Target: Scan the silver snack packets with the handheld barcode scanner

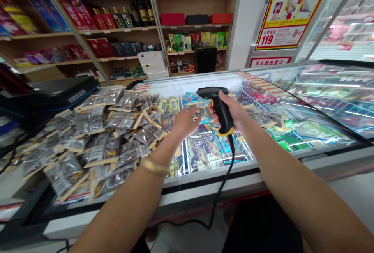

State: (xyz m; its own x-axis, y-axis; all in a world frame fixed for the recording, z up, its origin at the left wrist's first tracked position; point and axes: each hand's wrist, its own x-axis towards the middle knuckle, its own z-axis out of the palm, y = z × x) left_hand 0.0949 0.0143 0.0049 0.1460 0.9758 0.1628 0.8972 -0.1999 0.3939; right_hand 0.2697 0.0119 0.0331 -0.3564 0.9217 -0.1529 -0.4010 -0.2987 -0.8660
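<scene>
My right hand point(231, 109) is wrapped around the handle of a black and yellow barcode scanner point(224, 114), held upright above the glass top of a chest freezer. The scanner's head points left, and its cord hangs from the handle's base. Just left of it, my left hand point(184, 122) reaches over the glass with fingers stretched out and thumb apart, beside a small clear packet point(196, 105). Whether the fingertips touch that packet I cannot tell. A large heap of clear packets with tan edges point(102, 144) lies to the left. More such packets point(261, 115) lie right of the scanner.
Under the glass of the chest freezer point(239, 175) lie colourful wrapped packs point(204, 147) and wire baskets. The black scanner cord point(214, 206) loops down past the front edge. A black device point(58, 93) stands at left. Shelves point(125, 30) of goods line the back wall.
</scene>
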